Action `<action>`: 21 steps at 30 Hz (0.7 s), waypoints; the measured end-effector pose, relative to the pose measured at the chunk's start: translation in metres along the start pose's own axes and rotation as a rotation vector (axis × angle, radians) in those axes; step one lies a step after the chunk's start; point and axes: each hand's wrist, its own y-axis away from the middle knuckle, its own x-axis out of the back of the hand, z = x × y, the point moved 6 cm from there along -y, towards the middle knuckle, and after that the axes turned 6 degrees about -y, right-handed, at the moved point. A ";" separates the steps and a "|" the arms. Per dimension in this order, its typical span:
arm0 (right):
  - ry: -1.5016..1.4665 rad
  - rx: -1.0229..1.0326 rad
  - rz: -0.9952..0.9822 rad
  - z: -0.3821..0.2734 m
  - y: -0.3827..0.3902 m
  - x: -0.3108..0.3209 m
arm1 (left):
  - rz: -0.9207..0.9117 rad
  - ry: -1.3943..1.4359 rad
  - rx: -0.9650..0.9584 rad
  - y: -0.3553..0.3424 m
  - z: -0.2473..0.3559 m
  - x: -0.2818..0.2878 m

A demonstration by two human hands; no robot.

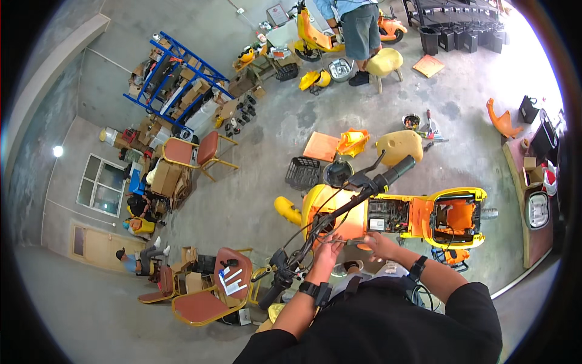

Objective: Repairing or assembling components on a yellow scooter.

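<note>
A yellow and orange scooter (412,215) stands before me with body panels removed, black handlebars (379,182) and hanging cables. My left hand (327,249) is below the handlebar stem at the front panel, fingers closed around something I cannot make out among the cables. My right hand (379,247) grips a slender metal tool (350,241) that reaches toward my left hand. The open compartment (388,209) in the middle of the scooter shows dark components.
A yellow stool (397,145), black crate (303,172), orange panel (321,145) and tools (431,124) lie beyond the scooter. Chairs (212,291) stand at left, a bench (522,236) at right. A person (361,36) stands by another scooter; others sit near the left wall (142,264).
</note>
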 end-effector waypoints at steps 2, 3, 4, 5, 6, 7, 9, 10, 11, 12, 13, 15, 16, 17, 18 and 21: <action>0.127 -0.132 -0.081 0.004 -0.003 0.003 | 0.000 -0.010 -0.024 0.003 0.001 -0.003; 0.092 -0.142 -0.072 0.005 -0.004 0.004 | 0.012 -0.031 -0.034 0.004 0.001 -0.003; 0.111 0.007 -0.055 -0.003 -0.004 0.005 | -0.011 0.004 -0.030 0.004 0.001 -0.005; 0.112 0.184 -0.003 -0.011 -0.001 0.004 | -0.031 0.040 -0.026 0.003 0.002 -0.006; 0.102 0.313 0.031 -0.015 0.004 0.001 | -0.043 0.092 -0.012 0.004 0.002 -0.005; 0.108 0.392 0.091 -0.018 0.008 0.002 | -0.046 0.098 0.017 0.003 0.002 -0.005; 0.148 0.462 0.130 -0.024 0.011 -0.001 | -0.055 0.058 0.003 0.002 0.005 -0.005; 0.181 0.418 0.148 -0.025 0.008 -0.001 | -0.039 0.043 0.005 0.002 0.006 -0.004; -0.070 0.256 0.114 -0.016 0.006 -0.001 | -0.021 0.010 0.003 0.003 0.006 -0.003; -0.060 0.069 0.078 -0.010 0.000 0.001 | -0.014 -0.006 -0.007 0.005 0.007 -0.004; -0.062 -0.124 -0.001 -0.003 -0.003 0.000 | -0.008 -0.023 -0.016 0.007 0.008 -0.004; 0.059 -0.169 -0.073 0.001 -0.004 -0.002 | -0.004 -0.039 -0.009 0.009 0.009 -0.008; 0.046 -0.084 -0.079 -0.002 -0.005 -0.001 | 0.000 -0.037 0.006 0.009 0.009 -0.008; 0.042 0.061 -0.051 -0.007 -0.004 -0.004 | 0.007 -0.033 0.021 0.010 0.010 -0.007; 0.047 0.185 -0.033 -0.010 -0.001 -0.008 | 0.004 -0.028 0.029 0.011 0.011 -0.006; 0.177 0.435 0.096 -0.019 0.006 -0.010 | -0.015 -0.032 0.031 0.009 0.012 -0.007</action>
